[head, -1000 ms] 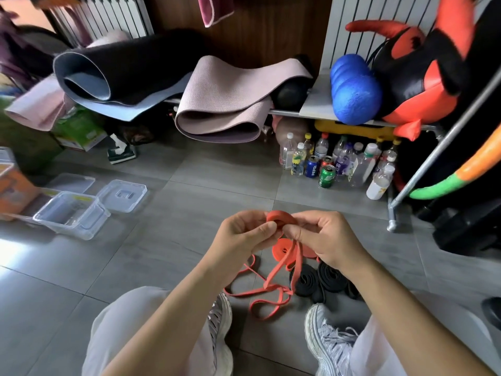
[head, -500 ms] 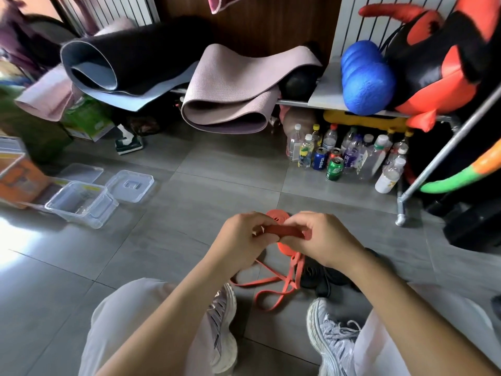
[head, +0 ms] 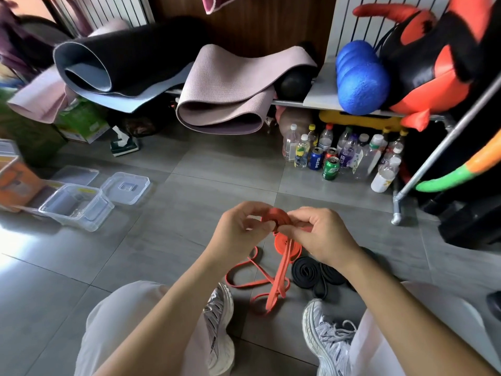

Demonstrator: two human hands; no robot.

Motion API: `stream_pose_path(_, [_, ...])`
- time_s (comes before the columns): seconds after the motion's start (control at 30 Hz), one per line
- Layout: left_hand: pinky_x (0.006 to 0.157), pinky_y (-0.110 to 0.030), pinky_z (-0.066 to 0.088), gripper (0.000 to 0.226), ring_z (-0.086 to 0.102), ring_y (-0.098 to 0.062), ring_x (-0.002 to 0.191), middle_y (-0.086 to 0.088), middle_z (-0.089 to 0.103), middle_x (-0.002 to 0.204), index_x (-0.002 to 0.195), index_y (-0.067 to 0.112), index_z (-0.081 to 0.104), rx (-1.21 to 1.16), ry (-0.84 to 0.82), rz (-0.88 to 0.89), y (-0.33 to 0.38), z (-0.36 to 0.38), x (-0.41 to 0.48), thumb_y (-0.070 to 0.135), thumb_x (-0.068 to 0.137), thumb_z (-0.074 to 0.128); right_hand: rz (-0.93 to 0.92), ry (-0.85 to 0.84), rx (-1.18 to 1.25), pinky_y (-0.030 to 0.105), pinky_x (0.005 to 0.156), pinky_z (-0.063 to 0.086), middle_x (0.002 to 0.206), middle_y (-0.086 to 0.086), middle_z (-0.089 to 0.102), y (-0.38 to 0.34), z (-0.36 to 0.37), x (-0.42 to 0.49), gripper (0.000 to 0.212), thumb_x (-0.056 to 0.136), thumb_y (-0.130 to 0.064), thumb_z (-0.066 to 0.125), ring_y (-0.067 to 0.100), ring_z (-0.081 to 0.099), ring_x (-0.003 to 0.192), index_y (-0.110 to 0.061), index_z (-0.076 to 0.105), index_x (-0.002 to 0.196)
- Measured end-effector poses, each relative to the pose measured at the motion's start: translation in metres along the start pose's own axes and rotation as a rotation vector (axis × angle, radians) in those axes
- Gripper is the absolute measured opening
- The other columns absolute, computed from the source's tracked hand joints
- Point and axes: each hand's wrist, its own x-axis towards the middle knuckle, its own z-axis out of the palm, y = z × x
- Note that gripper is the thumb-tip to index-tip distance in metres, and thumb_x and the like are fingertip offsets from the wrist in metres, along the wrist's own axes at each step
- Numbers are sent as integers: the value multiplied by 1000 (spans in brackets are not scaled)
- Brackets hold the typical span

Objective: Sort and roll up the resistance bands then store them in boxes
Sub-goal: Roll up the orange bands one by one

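A partly rolled orange resistance band (head: pixel 276 217) is held in front of me. My left hand (head: pixel 241 229) pinches the small coil from the left, and my right hand (head: pixel 322 234) grips it and the strip from the right. The band's loose tail (head: pixel 273 286) hangs down and loops on the grey floor between my shoes. A second rolled orange band (head: pixel 284 244) lies on the floor just below my hands. Rolled black bands (head: pixel 306 271) lie beside it, partly hidden by my right forearm. A clear plastic box (head: pixel 77 206) stands open at the left.
Clear lids (head: pixel 126 187) lie by the box, with an orange box (head: pixel 16 183) at the far left. Bottles and cans (head: pixel 330 161) stand under a metal rack holding yoga mats (head: pixel 225 93) and a blue foam roller (head: pixel 357 77). My shoes (head: pixel 328 340) flank the bands.
The coil has been turned a little further between my fingers and the loose tail has shifted on the floor. The camera has tilted slightly; both hands stay on the band.
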Motion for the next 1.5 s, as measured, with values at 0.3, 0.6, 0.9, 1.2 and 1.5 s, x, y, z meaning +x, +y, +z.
stream_pose_path(0.3, [70,-24,49,28,63,-15,72,5,68,77,77,37,64,255,11,62,2,0,7,9,80,70,-6,-35,-93,22,73,49,75,-12,64,2,-1,1,17,77,-17,76,6,63,76,-22,76,94])
stream_pose_path(0.6, [60,-19,48,12,63,-9,73,1,70,77,93,11,68,-323,-38,-76,6,4,9,4,86,61,44,36,210,38,85,55,87,-3,75,-1,-7,3,25,75,-11,75,16,71,84,-33,72,87])
stream_pose_path(0.9, [63,-23,52,21,63,-20,78,-8,70,88,90,18,62,114,-46,-35,-3,10,9,-2,84,63,72,26,25,49,79,55,81,-6,74,7,-10,0,29,79,-17,74,17,70,80,-46,71,83])
stream_pose_path(1.2, [82,-29,51,23,66,-14,88,3,69,95,102,17,66,305,-32,46,-2,11,4,7,82,67,39,-41,-121,27,72,52,72,-18,67,8,-11,0,17,81,-16,72,2,63,71,-30,75,90])
stream_pose_path(1.5, [65,-32,54,29,67,-20,65,9,71,68,83,31,68,139,44,-1,5,6,6,2,79,69,48,9,20,40,82,55,84,-4,73,2,-12,1,19,73,-18,79,15,69,81,-26,74,90])
